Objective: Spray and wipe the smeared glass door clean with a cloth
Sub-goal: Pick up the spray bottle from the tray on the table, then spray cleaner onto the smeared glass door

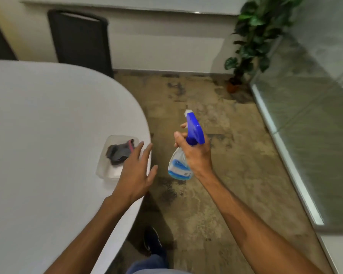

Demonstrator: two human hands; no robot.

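With the right hand point(196, 155) gripping the bottle point(181, 165), the open, empty left hand point(136, 173) should pinch the cloth point(120, 152) out of its tray point(107, 169).

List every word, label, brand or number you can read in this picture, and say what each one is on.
No text here can be read.
Spray bottle in the right hand: it carries a blue and white label, but its print is too blurred to read.
Cloth, clear container, table and glass door: no writing visible.
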